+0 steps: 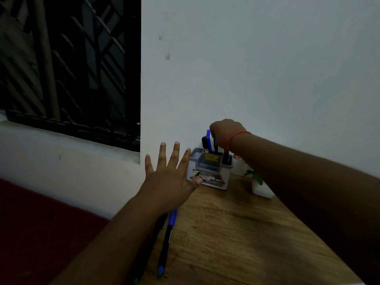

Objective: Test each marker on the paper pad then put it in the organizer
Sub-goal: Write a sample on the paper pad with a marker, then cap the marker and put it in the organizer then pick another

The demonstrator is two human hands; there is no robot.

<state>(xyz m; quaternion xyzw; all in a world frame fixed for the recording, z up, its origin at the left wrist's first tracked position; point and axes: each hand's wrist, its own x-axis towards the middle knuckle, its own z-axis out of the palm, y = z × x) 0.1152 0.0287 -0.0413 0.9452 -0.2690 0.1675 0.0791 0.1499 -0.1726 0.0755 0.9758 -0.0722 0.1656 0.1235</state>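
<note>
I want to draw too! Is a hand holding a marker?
Yes: right hand fingers grip a dark marker by its top, in the grey organizer.

Bare desk [236,227] lies open between the hands; two markers [167,239] lie under the left forearm, a small plant pot [262,189] beneath the right.

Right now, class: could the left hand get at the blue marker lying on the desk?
Probably yes. The left hand is open and empty, and the blue marker lies bare on the desk just under its forearm; nothing covers it.
</note>
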